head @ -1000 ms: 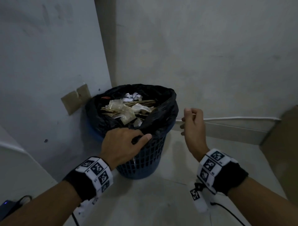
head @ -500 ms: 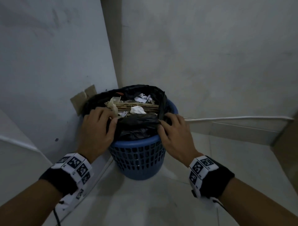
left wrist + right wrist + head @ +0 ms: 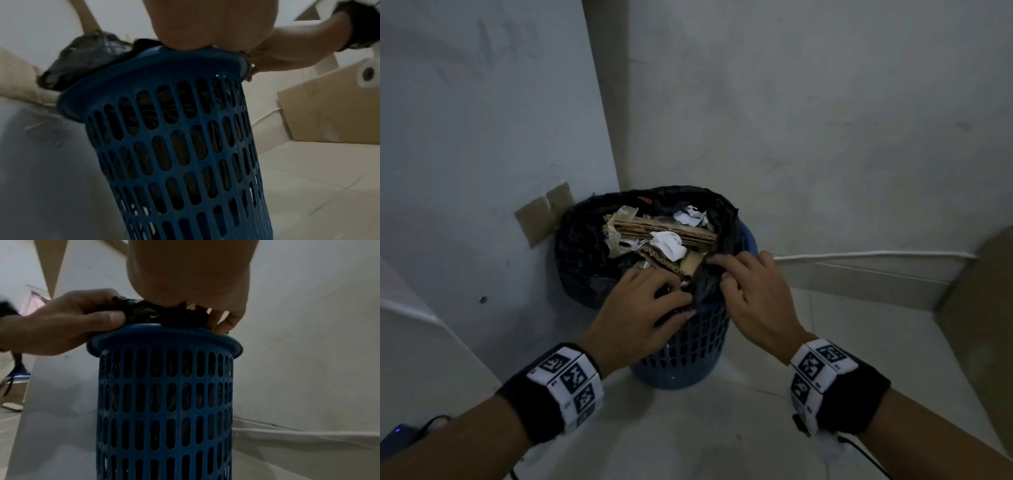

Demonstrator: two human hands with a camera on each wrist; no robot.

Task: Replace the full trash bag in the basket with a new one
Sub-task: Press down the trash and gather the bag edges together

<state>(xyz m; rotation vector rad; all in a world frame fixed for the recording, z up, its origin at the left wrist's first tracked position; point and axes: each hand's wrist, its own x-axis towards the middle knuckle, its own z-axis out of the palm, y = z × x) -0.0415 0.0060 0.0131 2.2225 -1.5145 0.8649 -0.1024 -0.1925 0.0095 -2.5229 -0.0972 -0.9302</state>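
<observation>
In the half second before, both hands had drawn in from opposite sides of the rim and met at its near edge, bunching the bag's [image 3: 582,253] front lip between them. The near rim of the basket [image 3: 688,346] stood bare and blue, while black film still draped over the far and left sides. That suggested the liner was being peeled off and gathered for lifting out, an early step; no new bag showed anywhere.

The left hand [image 3: 640,308] lay over the near rim with its fingers [image 3: 671,284] curled down into the gathered plastic; in the right wrist view its thumb and fingers pinched a dark wad just above the rim. The right hand [image 3: 750,298] had its fingers [image 3: 726,262] bent and closed on the same bunch from the right side.

The bag sat inside the basket on the floor in the corner, heaped with cardboard [image 3: 671,233] and crumpled paper [image 3: 669,245] up to the rim. Through the slots the wrist views showed film reaching well down.
</observation>
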